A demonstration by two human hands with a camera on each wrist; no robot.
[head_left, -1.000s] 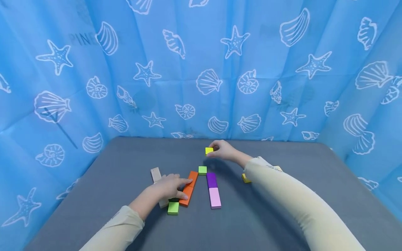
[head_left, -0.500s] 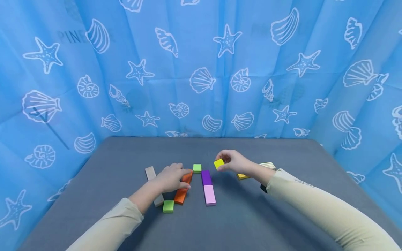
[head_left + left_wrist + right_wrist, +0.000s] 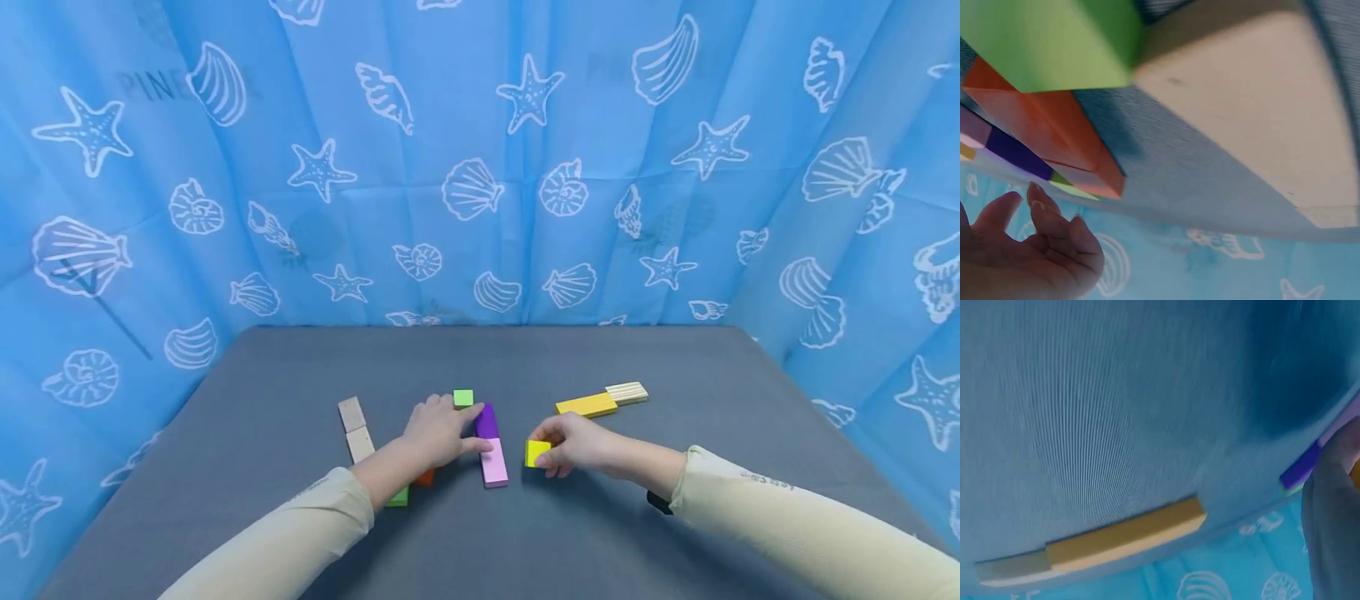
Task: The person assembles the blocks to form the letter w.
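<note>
In the head view my right hand [image 3: 573, 442] pinches a yellow cube [image 3: 537, 453] between thumb and fingers, low over the table to the right of the pink block [image 3: 494, 463]. My left hand [image 3: 438, 433] hovers with thumb and forefinger spread at the left side of the purple block [image 3: 487, 421] and the pink one, which lie end to end. The left wrist view shows that hand [image 3: 1035, 250] with nothing in its fingers. A green cube [image 3: 463, 398] sits behind it. Orange blocks [image 3: 1054, 131] are mostly hidden beneath the left hand in the head view.
Bare wooden blocks [image 3: 359, 442] form a slanted row at left, by a second green cube [image 3: 398, 498] partly covered by the left forearm. A yellow block [image 3: 587, 406] and a ridged pale piece [image 3: 627, 392] lie end to end at right. A blue curtain [image 3: 480, 167] hangs behind the table.
My right hand has brought the yellow cube from the far side of the table nearer and lower, right of the pink block. My left hand has shifted right, from the orange blocks toward the purple and pink ones.
</note>
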